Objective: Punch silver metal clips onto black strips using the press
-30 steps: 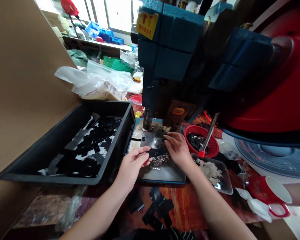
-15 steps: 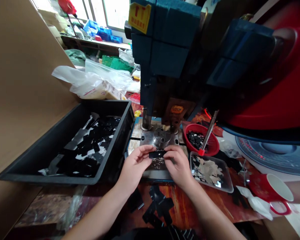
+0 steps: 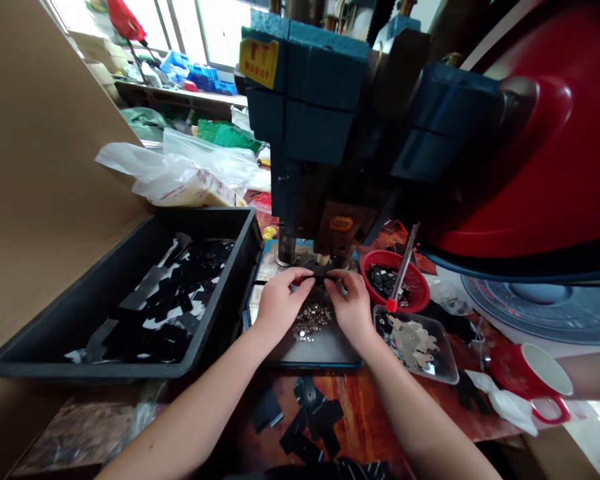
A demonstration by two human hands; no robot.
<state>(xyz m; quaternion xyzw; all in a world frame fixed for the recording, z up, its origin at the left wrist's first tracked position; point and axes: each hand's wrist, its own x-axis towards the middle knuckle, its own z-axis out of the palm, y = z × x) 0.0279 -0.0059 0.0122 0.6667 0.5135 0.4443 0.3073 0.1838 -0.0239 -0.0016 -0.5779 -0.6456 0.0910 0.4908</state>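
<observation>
A small flat black piece (image 3: 319,272) is pinched at its left end by my left hand (image 3: 285,301) and at its right end by my right hand (image 3: 349,303). Both hands hold it over the base of a blue press (image 3: 307,127), just below the punch (image 3: 323,259). My fingertips and the piece hide most of the die beneath. Small shiny metal bits (image 3: 311,321) are scattered on the press's base plate (image 3: 300,353) between my wrists. Nearer to me, several black pieces (image 3: 313,417) lie on the reddish table.
At left stands a dark bin (image 3: 193,360) of black pieces and scraps. To the right are a red bowl (image 3: 423,303), a clear tray (image 3: 453,373) of metal plates and a red mug (image 3: 510,370). A big red flywheel cover (image 3: 545,160) overhangs the right side.
Both hands have moved forward with the black piece, from the front of the base plate to under the punch. More of the metal bits now show.
</observation>
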